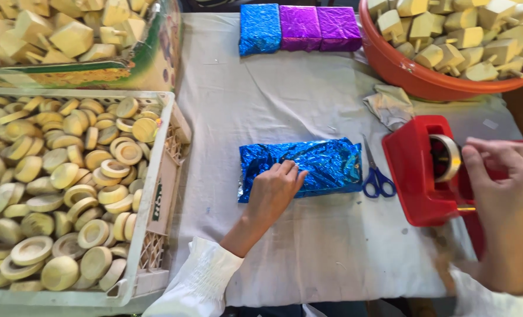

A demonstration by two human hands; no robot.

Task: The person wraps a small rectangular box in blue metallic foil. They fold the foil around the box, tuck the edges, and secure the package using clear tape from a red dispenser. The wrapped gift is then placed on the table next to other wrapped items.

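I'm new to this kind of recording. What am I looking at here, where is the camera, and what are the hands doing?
There is one picture, from a camera on a person's head looking down at a cloth-covered table. The left hand presses on a blue foil parcel. The right hand reaches to the tape roll on a red tape dispenser; whether it grips tape is unclear. Scissors lie between them. A crate of wooden discs sits left, an orange bowl of wooden blocks top right, and three wrapped parcels at the back.
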